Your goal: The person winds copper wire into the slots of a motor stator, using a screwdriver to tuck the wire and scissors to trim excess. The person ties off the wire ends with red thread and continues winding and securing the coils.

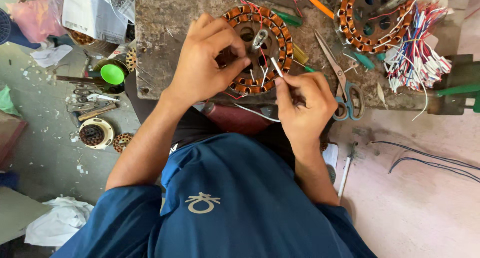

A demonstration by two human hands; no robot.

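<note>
Head view showed your worn workbench [165,48] bearing a copper-wound stator [260,48] at its near edge. Your left hand [202,63] lay over the stator, fingers curled on its hub; your right hand [305,100] pinched a thin white sleeve [276,67]. Scissors [342,85] lay just beside.

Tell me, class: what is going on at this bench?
A person sits over a worn bench, working on a round stator ringed with copper coils. The left hand rests on the stator, fingers at its centre. The right hand pinches a thin white sleeve at the ring's near edge. Scissors lie to the right, beside a second stator and a bundle of wires.
</note>
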